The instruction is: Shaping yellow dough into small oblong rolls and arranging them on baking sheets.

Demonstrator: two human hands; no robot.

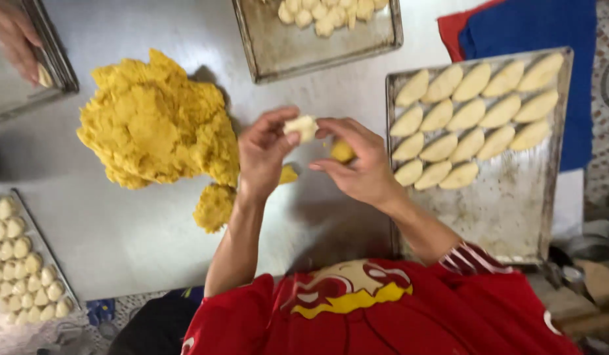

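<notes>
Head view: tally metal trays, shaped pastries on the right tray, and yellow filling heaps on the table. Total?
Metal trays: 4
Shaped pastries on the right tray: 18
Yellow filling heaps: 2 (one large, one small)
Total: 24

No packages, labels, signs or screens anywhere in view.

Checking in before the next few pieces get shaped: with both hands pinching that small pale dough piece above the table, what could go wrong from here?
1. The dough piece is held only by the fingertips of the left hand and right hand; it could slip.
2. The tray sits close by the right forearm; a nudge might disturb the shaped pieces.
3. The yellow ball tucked in the right hand might drop.
</notes>
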